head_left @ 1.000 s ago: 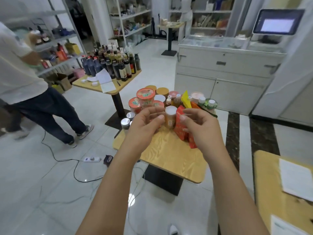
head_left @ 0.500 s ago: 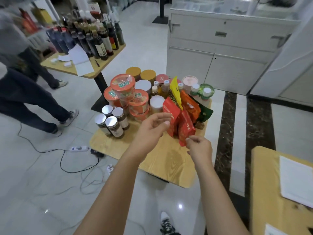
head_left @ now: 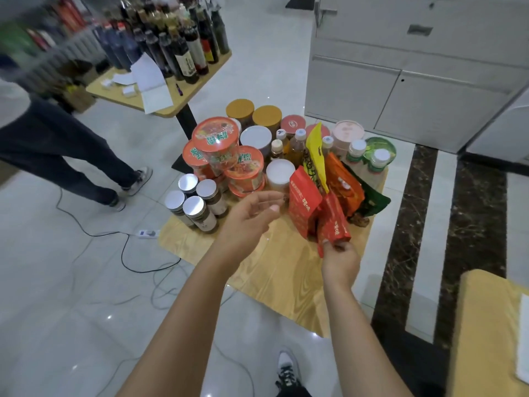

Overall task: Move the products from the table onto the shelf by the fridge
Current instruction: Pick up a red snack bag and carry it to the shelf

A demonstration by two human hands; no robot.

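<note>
A small wooden table [head_left: 274, 270] carries many products: stacked orange noodle cups [head_left: 217, 144], silver-lidded jars [head_left: 194, 207], round tubs, small bottles [head_left: 297, 144] and a row of snack pouches. My right hand [head_left: 339, 257] pinches the bottom corner of a red pouch [head_left: 333, 222] at the front of the row. A larger red pouch [head_left: 303, 202] stands just left of it. My left hand [head_left: 252, 216] hovers open, fingers spread, in front of the noodle cups and a white-lidded tub [head_left: 280, 174], touching nothing.
A second table [head_left: 160, 107] with dark sauce bottles and papers stands at the back left. A person's legs [head_left: 65, 164] are on the left. A power strip [head_left: 147, 233] and cables lie on the floor. White cabinets [head_left: 400, 90] stand behind; another table edge [head_left: 481, 325] is at right.
The view has tilted down and closer to the table. My right hand went from hovering by the red pouch to pinching its lower corner. My left hand stays raised and open.
</note>
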